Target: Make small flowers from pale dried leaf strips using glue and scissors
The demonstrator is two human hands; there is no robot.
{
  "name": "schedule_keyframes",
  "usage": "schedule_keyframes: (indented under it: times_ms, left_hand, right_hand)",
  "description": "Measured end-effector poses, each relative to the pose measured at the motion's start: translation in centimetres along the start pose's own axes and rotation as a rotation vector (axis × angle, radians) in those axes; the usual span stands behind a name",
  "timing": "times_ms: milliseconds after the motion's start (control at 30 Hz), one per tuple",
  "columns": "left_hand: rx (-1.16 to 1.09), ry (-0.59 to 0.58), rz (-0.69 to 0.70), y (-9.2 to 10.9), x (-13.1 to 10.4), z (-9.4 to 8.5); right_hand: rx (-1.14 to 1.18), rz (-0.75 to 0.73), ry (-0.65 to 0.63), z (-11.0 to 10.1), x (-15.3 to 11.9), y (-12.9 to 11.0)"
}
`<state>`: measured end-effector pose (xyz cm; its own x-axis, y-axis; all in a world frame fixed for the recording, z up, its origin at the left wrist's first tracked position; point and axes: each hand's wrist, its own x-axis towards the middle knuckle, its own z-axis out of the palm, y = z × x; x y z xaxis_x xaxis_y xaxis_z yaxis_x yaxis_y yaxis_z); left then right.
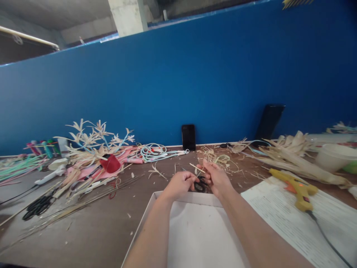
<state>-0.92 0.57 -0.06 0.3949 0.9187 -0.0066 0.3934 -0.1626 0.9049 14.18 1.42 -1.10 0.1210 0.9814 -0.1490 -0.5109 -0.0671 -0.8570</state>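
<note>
Just past the far edge of a white tray (195,198), my two hands are close together. My right hand (216,176) is closed on a thin pale strip (197,168) that sticks out to the left from its fingertips. My left hand (181,184) has its thumb and fingers pressed together beside the black scissors (200,185); what it pinches, if anything, is too small to make out. The scissors' handles show between and below the hands.
A yellow glue gun (299,188) rests on printed paper (275,203) at the right, near dried husks (298,160). Straw flowers (97,139), a red roll (110,163) and black scissors (39,204) lie left. A phone (189,137) leans on the blue partition (167,82).
</note>
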Motion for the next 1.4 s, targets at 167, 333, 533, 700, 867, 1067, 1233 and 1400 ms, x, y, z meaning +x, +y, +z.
schedule_keyframes:
  times_ms: [167,333,533,700,867,1067,1233,1400]
  left_hand:
    - [0.011,0.007,0.009,0.1,-0.1,-0.2]
    - [0.054,0.032,0.000,0.2,-0.2,-0.6]
    - [0.096,0.034,-0.019,0.3,-0.2,-0.8]
    - [0.086,0.041,-0.018,0.1,-0.2,-0.7]
    - [0.063,0.117,-0.015,0.0,-0.1,-0.7]
    - [0.021,0.159,-0.022,0.0,0.0,-0.8]
    - [0.017,0.131,-0.015,0.3,-0.2,-0.8]
    - [0.023,0.098,-0.006,0.5,-0.3,-0.7]
  right_hand:
    - [-0.002,-0.002,0.008,-0.1,0.1,0.1]
    - [0.074,0.026,-0.089,-0.7,0.5,0.1]
    - [0.027,-0.044,0.025,-0.8,0.5,-0.3]
    - [-0.036,-0.021,0.198,-0.5,0.4,-0.4]
    - [0.092,0.078,-0.050,-0.4,0.2,-0.8]
    - [0.046,0.137,-0.300,-0.4,-0.7,-0.7]
    - [0.016,0.092,-0.293,-0.6,-0.2,-0.1]
    - [0.016,0.017,-0.177,-0.6,0.2,0.2]
